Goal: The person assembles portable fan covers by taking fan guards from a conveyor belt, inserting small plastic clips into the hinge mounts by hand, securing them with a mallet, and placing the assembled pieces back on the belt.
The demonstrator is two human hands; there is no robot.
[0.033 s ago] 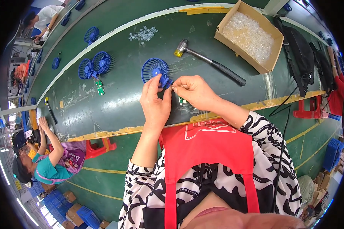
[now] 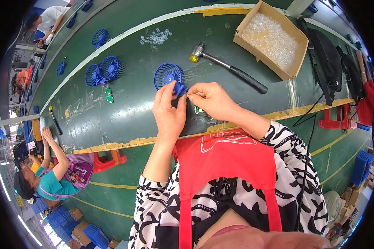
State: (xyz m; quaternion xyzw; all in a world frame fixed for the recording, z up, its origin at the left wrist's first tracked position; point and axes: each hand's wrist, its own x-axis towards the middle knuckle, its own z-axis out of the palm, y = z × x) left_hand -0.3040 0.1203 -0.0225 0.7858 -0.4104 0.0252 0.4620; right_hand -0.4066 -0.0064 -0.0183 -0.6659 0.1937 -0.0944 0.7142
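Observation:
A round blue slatted fan housing lies on the dark green bench, its short stem toward me. My left hand grips that stem between thumb and fingers. From the right, my right hand is closed in a pinch at the stem's tip; whatever sits between its fingertips is too small to make out. Partly covered by this hand, a small green circuit board shows just below it. Beyond the housing lies a hammer with a black grip and a yellow-faced head.
A cardboard box of small clear plastic pieces stands at the far right, beside a black bag. Loose clear pieces lie at the back. More blue fan housings and a green board are leftward. A co-worker sits at left.

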